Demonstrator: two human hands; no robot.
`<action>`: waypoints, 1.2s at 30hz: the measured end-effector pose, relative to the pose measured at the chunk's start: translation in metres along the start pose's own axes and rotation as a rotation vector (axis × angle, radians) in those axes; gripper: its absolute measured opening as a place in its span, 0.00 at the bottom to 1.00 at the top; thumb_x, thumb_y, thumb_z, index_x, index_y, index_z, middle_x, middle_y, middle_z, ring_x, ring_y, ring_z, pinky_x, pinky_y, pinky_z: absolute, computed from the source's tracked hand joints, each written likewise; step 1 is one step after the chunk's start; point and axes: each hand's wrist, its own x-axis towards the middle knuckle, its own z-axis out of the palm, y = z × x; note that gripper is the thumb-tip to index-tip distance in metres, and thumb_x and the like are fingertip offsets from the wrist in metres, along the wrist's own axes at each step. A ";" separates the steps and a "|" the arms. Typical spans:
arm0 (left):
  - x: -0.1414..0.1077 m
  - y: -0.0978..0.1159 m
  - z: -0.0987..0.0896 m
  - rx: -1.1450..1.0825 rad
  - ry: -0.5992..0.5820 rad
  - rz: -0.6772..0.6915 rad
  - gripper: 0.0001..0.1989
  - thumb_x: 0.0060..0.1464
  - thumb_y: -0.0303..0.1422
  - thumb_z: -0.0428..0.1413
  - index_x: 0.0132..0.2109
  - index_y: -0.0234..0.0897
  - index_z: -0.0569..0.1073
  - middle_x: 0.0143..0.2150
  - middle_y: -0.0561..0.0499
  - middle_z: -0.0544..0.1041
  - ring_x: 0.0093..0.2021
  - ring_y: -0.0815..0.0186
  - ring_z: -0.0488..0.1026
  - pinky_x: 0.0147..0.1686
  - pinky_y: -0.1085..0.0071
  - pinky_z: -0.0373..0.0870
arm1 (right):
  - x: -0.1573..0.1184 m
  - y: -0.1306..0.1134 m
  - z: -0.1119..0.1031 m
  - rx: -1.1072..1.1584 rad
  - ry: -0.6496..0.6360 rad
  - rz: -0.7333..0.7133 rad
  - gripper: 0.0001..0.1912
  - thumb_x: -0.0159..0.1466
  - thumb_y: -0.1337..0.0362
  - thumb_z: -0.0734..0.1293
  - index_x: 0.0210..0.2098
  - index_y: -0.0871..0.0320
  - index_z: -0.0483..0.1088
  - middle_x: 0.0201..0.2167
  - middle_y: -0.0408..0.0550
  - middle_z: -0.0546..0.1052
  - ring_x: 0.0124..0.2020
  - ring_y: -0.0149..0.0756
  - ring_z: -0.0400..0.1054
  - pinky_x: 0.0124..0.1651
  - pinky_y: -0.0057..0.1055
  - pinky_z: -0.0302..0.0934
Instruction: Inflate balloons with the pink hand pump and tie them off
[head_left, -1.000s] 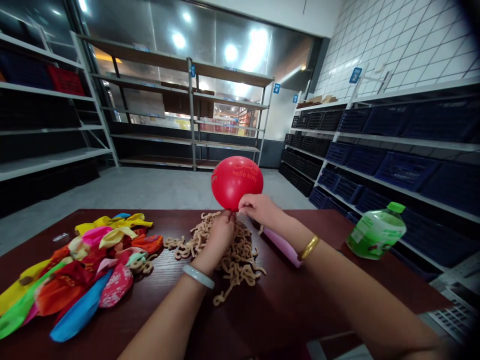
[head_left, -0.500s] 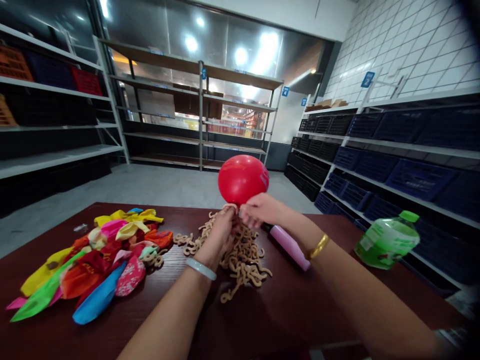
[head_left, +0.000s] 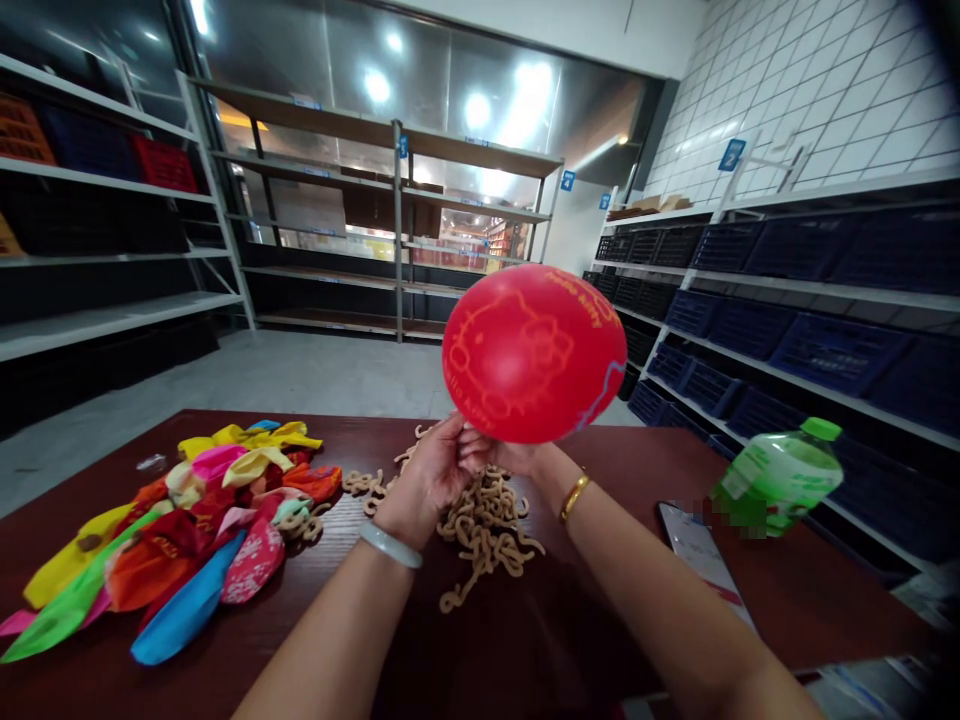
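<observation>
A red inflated balloon (head_left: 534, 352) with yellow and blue printing hangs over the far part of the dark table. My left hand (head_left: 442, 465), with a pale bangle at the wrist, is closed at the balloon's lower left, pinching its neck. My right hand (head_left: 510, 457) is mostly hidden beneath the balloon, close beside the left; its fingers cannot be made out. Under both hands lies a heap of tan, curled, rope-like pieces (head_left: 491, 535). Flat balloons of many colours (head_left: 180, 540) are piled on the left.
A green-capped bottle of green liquid (head_left: 780, 478) stands at the right of the table (head_left: 600, 620). A phone-like flat object (head_left: 705, 560) lies left of it. Shelves with crates (head_left: 825, 340) line the right side, and more shelves stand behind and at the left.
The balloon looks larger and nearer, and its printed side now faces me. My right hand has moved under it. The pink cylinder has gone from view, and the flat phone-like object now shows.
</observation>
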 end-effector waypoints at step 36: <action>0.013 -0.036 -0.015 1.558 0.368 0.709 0.08 0.53 0.29 0.52 0.37 0.38 0.76 0.33 0.45 0.77 0.33 0.59 0.70 0.34 0.68 0.59 | -0.052 -0.016 -0.008 -0.643 0.513 -0.483 0.04 0.59 0.65 0.70 0.34 0.57 0.72 0.34 0.47 0.75 0.35 0.35 0.70 0.40 0.31 0.64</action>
